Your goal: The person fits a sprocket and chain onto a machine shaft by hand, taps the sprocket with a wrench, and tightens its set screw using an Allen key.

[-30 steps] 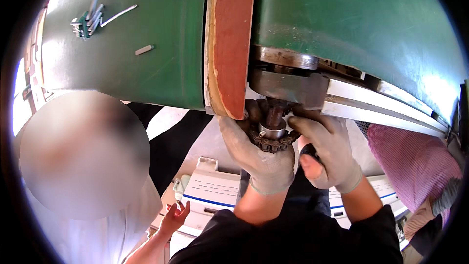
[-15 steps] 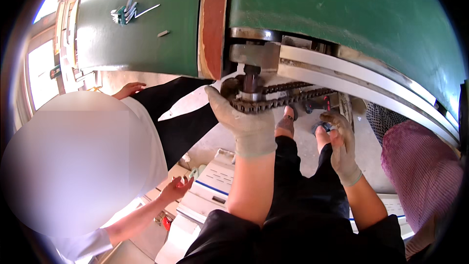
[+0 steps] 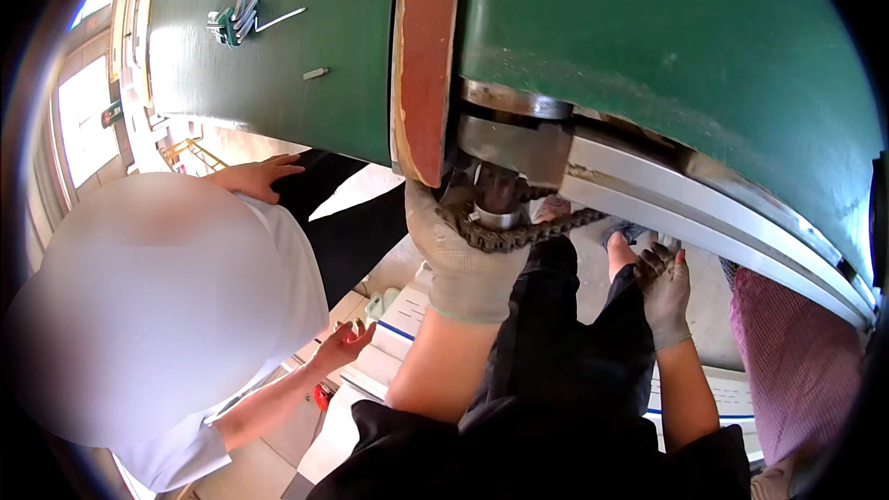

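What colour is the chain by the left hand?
The chain is dark brown, best seen in the head view.

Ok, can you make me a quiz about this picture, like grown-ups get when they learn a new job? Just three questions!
1. Pick one: what is right at the person's left hand?
A) a rope
B) a dark chain
C) a spoon

2. True or false: the red-brown board sits between two green surfaces.

3. Fill in the blank: on the person's right hand there is a pale ____.

Key: 1. B; 2. true; 3. glove.
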